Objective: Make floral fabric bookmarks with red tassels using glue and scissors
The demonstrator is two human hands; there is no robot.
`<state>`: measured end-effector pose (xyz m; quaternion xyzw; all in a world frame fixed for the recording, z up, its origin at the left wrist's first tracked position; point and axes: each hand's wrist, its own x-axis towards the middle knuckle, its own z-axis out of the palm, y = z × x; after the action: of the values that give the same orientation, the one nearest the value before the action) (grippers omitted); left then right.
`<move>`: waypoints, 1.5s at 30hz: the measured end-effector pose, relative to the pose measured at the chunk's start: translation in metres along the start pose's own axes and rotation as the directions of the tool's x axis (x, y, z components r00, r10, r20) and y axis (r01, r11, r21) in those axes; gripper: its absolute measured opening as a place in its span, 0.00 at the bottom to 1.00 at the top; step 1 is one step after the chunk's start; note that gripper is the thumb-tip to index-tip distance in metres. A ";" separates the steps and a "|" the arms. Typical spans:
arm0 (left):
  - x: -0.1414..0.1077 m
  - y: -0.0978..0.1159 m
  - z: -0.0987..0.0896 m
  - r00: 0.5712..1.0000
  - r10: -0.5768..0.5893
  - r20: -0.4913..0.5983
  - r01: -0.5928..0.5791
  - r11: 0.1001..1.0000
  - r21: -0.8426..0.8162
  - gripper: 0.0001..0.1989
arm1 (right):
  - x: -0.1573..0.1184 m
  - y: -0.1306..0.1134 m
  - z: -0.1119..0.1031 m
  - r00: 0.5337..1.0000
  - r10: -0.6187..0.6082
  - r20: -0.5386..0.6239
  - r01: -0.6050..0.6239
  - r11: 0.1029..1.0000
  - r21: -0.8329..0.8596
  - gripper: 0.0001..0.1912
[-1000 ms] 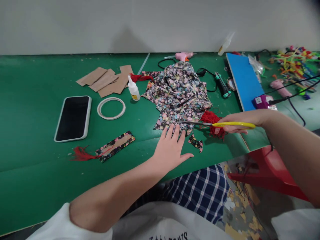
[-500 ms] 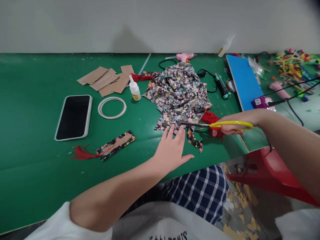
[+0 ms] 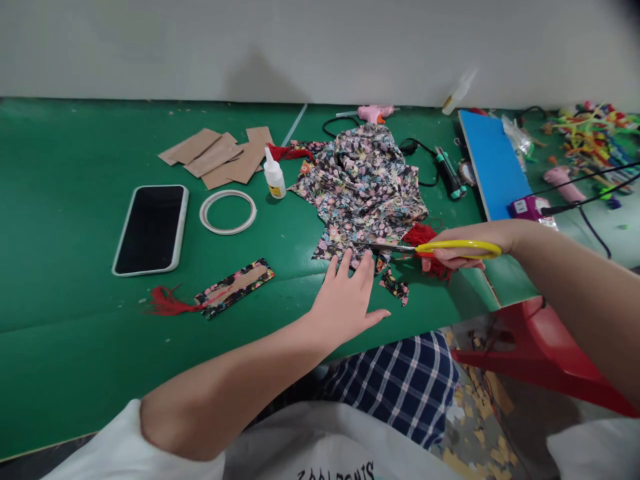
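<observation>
A black floral cloth (image 3: pixel 370 180) lies rumpled on the green table. My left hand (image 3: pixel 345 293) rests flat with fingers spread, its fingertips on the cloth's near edge. My right hand (image 3: pixel 463 250) is closed round the yellow handles of a pair of scissors (image 3: pixel 467 245). The blades point left and lie at the cloth's near edge, just beyond my left fingertips. A small floral scrap (image 3: pixel 395 288) lies right of my left hand. Red yarn (image 3: pixel 420 233) sits in a bundle, partly hidden behind my right hand and the scissors.
To the left are a phone (image 3: pixel 150 230), a tape roll (image 3: pixel 229 212), a glue bottle (image 3: pixel 275 175), cardboard pieces (image 3: pixel 220 157) and a tasselled floral strip (image 3: pixel 235 288). A pink glue gun (image 3: pixel 375 113), utility knife (image 3: pixel 450 175) and blue board (image 3: pixel 495 165) lie behind and right. A red stool (image 3: pixel 555 353) stands below.
The scissor blades look more closed along the cloth. The small scrap now lies separate from the cloth, where before it reached up to the edge. My left hand stays almost in place.
</observation>
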<state>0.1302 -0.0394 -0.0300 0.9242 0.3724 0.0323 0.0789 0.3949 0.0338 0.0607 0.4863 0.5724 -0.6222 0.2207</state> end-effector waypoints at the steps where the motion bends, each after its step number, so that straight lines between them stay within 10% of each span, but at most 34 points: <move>1: 0.000 0.000 0.000 1.000 -0.003 0.004 0.003 1.000 0.000 0.42 | 0.000 0.000 0.000 1.000 0.007 -0.008 -0.007 1.000 0.013 0.28; 45: -0.003 0.000 -0.016 0.999 0.038 -0.006 -0.038 0.999 0.006 0.37 | -0.002 -0.013 0.007 0.994 0.086 0.061 -0.085 0.996 -0.019 0.31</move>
<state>0.1259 -0.0397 -0.0147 0.9313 0.3549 0.0354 0.0747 0.3822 0.0299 0.0679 0.4891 0.5490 -0.6223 0.2685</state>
